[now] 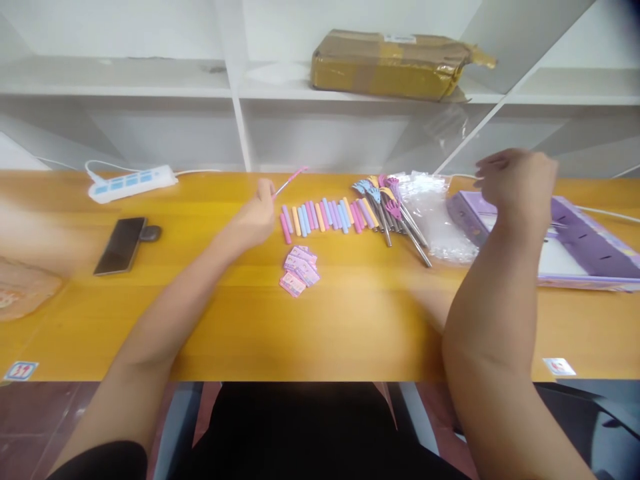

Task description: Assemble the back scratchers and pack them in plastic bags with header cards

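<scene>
My left hand (257, 217) is closed on a small back scratcher (290, 181) with a pink claw-shaped head and a thin metal rod. Just right of it lies a row of pastel tubes (320, 217) in pink, blue, purple and orange. Below the row is a loose pile of small printed cards (301, 267). Raised at the right, above a purple box (590, 247), my right hand (517, 177) has its fingers apart, partly turned from view. A clear plastic piece (447, 127) appears blurred to its left, apart from the fingers. More back scratchers (395, 207) lie bunched beside clear plastic bags (435, 220).
A power strip (133, 183) and a dark phone (121, 247) lie on the left of the wooden table (350, 327). An orange bag (25, 290) is at the left edge. A taped parcel (390, 63) rests on the white shelf (175, 80) behind.
</scene>
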Demonstrator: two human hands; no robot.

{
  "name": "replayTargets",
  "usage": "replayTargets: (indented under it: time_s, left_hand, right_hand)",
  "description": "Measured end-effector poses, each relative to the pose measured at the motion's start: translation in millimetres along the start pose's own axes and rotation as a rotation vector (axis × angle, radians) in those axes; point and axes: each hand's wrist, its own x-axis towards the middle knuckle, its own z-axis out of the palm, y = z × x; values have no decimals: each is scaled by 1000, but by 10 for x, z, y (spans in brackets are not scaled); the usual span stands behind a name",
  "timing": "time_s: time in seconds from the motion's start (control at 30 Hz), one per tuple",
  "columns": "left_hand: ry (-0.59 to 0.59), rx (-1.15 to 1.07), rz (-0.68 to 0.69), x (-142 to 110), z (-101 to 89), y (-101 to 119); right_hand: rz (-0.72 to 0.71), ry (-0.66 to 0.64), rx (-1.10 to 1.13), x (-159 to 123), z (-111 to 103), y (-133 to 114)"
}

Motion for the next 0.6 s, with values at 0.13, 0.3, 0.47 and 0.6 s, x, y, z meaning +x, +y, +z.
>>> replayTargets:
  time_s: [0.13,0.3,0.47,0.6]
  left_hand:
    - [30,-148,114,15,24,14]
    - [-102,-406,195,-28,7,177]
    - [-163,-678,319,-66,-81,221]
    - [-264,-810,310,-64,-104,231]
  right_hand:
    - [27,-54,640,-325,-459,-492]
    - [-267,-289,962,-884,-562,-1183]
    - [-531,-702,1205,-1347,-226,-1674]
    - [-577,-795,1226,-1431,-75,-1753]
